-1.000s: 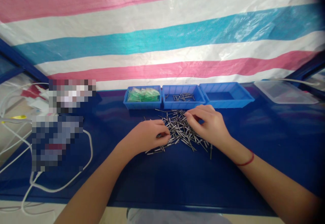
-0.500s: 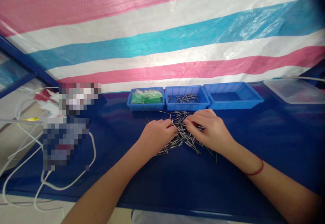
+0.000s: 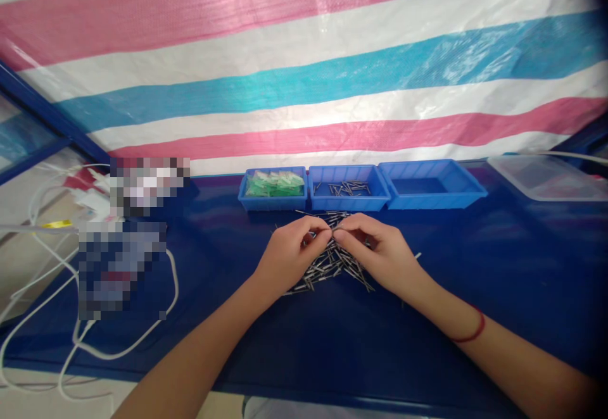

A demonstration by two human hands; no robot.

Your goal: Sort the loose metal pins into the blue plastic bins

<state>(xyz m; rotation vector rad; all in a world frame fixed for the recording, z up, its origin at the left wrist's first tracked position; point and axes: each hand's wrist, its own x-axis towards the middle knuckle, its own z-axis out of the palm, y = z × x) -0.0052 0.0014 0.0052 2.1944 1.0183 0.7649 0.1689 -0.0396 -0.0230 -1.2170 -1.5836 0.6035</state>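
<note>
A loose pile of thin metal pins (image 3: 327, 264) lies on the blue table, partly covered by my hands. Over it, my left hand (image 3: 294, 248) is closed in a pinch, thumb against fingertips. Facing it, my right hand (image 3: 375, 248) pinches too, and the fingertips of both hands meet above the pile's middle. Whatever sits between the fingertips is too small to make out. Just behind the pile stands a blue bin (image 3: 349, 204) with several of the same metal pins on its floor.
Left of the pin bin, another blue bin (image 3: 273, 204) holds small green bags. A third blue bin (image 3: 432, 200) adjoins on the right, beside a clear plastic lid (image 3: 546, 178). White cables (image 3: 173, 280) loop over the table's left side. A striped sheet (image 3: 304, 83) hangs behind.
My hands have come together from either side of the pile, and their fingertips now meet. Both hands have closed into pinches. The view has shifted slightly.
</note>
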